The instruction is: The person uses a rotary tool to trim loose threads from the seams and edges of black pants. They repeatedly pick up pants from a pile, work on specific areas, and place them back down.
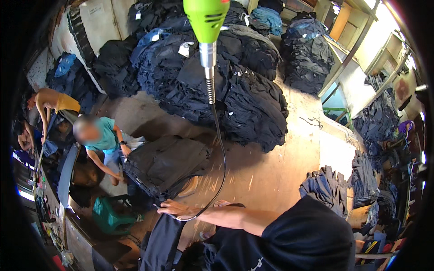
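My right hand [174, 208] reaches leftward from a black sleeve, its fingers closed around the handpiece end of a flexible-shaft rotary tool. The tool's black shaft [223, 158] curves down to the hand from a bright green motor [205, 18] hanging overhead. Just below the hand is a dark garment [160, 241], apparently trousers, stretched upright over something I cannot make out. The handpiece tip is too small to see clearly, and I cannot tell whether it touches the cloth. My left hand does not show.
A stack of black trousers [167, 160] lies just beyond my hand, beside a person in a teal shirt [101, 135]. A green plastic chair [113, 214] stands at left. Large heaps of dark clothing [203, 77] fill the back; more folded jeans [323, 189] are at right.
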{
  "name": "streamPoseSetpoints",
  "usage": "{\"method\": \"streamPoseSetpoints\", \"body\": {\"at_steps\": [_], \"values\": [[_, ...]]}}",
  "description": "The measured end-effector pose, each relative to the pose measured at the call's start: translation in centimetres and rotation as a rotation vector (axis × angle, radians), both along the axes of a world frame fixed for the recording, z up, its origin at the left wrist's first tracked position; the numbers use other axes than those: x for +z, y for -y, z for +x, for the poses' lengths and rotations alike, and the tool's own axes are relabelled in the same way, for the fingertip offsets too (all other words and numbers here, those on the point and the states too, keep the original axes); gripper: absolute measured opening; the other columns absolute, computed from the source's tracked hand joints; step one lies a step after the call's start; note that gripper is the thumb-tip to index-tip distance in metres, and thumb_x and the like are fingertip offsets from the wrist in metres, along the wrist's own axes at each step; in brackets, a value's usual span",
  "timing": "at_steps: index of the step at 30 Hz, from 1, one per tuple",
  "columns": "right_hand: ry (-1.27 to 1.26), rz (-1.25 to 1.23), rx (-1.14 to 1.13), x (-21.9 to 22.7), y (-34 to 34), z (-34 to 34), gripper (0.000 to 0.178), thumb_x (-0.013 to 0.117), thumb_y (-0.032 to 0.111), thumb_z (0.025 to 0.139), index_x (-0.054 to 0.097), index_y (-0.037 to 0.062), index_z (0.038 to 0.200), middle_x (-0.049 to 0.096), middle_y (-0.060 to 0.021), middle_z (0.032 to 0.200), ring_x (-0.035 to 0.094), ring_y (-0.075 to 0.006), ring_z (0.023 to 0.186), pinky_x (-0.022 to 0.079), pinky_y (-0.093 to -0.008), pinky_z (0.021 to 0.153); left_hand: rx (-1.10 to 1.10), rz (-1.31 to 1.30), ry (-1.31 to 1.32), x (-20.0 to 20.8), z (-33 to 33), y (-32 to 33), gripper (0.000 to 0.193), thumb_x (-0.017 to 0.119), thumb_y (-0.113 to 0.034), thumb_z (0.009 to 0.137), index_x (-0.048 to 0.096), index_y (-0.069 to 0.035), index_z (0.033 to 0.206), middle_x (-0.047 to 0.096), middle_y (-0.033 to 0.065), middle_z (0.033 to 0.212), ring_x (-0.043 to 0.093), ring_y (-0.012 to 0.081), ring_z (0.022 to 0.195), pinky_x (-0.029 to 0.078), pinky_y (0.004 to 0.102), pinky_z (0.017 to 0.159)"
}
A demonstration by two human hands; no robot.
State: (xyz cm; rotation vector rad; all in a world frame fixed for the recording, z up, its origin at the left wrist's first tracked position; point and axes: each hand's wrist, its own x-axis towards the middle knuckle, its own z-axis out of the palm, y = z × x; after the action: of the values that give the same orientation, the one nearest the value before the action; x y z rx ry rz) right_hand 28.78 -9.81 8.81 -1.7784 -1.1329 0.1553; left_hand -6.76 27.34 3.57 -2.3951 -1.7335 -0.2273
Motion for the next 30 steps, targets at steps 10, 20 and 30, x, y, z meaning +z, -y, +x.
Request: {"method": "streamPoseSetpoints", "body": {"at_steps": [10, 20, 30], "values": [[0.114, -0.01, 0.037, 0.0, 2.1, 5.8, 0.042, 0.068, 0.0, 0.08, 0.076, 0.0046, 0.121, 0.076, -0.0184, 0.115, 0.072, -0.0402, 0.109, 0.058, -0.0479, 0.097, 0.025, -0.285, 0.534, 5.1, -2.4, 8.7, 0.073, 0.091, -0.042, 0.088, 0.063, -0.004, 0.143, 0.078, 0.0225, 0.118, 0.075, 0.0434, 0.106, 0.059, 0.0509, 0.096], [0.231, -0.004, -0.296, 6.1, 9.3, 11.2, 0.014, 0.072, -0.002, 0.098, 0.074, 0.0027, 0.111, 0.074, -0.0179, 0.101, 0.072, -0.0408, 0.098, 0.057, -0.0472, 0.089, -0.066, -0.352, 0.359, 7.3, 14.8, 17.0, 0.071, 0.086, -0.047, 0.092, 0.064, 0.002, 0.138, 0.076, 0.0258, 0.123, 0.069, 0.0454, 0.123, 0.052, 0.0559, 0.105], [0.461, -0.102, -0.502, 9.0, 19.9, 23.1, 0.015, 0.072, 0.002, 0.101, 0.073, -0.0018, 0.116, 0.077, -0.0198, 0.109, 0.075, -0.0391, 0.101, 0.058, -0.0473, 0.094, -0.126, -0.884, 1.122, 4.4, 30.5, 36.6, 0.023, 0.086, -0.021, 0.093, 0.075, -0.002, 0.098, 0.074, 0.0116, 0.084, 0.07, 0.0194, 0.084, 0.057, 0.039, 0.08]]}}
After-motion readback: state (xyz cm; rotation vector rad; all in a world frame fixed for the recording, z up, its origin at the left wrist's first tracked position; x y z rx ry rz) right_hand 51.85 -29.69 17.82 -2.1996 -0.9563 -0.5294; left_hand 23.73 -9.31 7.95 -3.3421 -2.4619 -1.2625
